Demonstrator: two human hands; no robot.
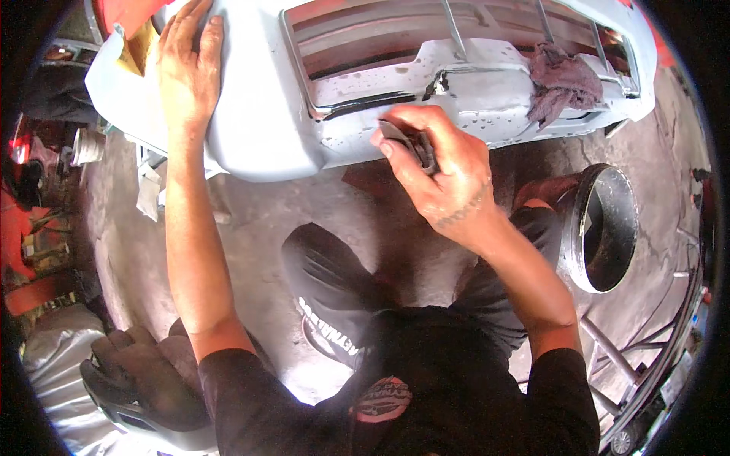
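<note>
A pale grey car bumper (pixel 255 91) lies across the far side, wet with drops around its grille opening. My left hand (pixel 188 80) rests flat on its left part, fingers stretched away from me. Held between the thumb and fingers of my right hand (pixel 452 171) is a dark folded piece of sandpaper (pixel 414 146). That hand is at the bumper's lower middle, just below a black-edged slot; whether the sandpaper touches the surface, I cannot tell. A damp purple-brown rag (pixel 563 80) hangs over the bumper to the right.
On the concrete floor (pixel 251 209) at the right stands a dark bucket (pixel 608 228). Metal tubing (pixel 608 349) lies at the lower right. A yellow sheet (pixel 137 47) is beside the bumper's left end. At the lower left is a dark padded seat (pixel 144 372) near silvery sheeting (pixel 61 357).
</note>
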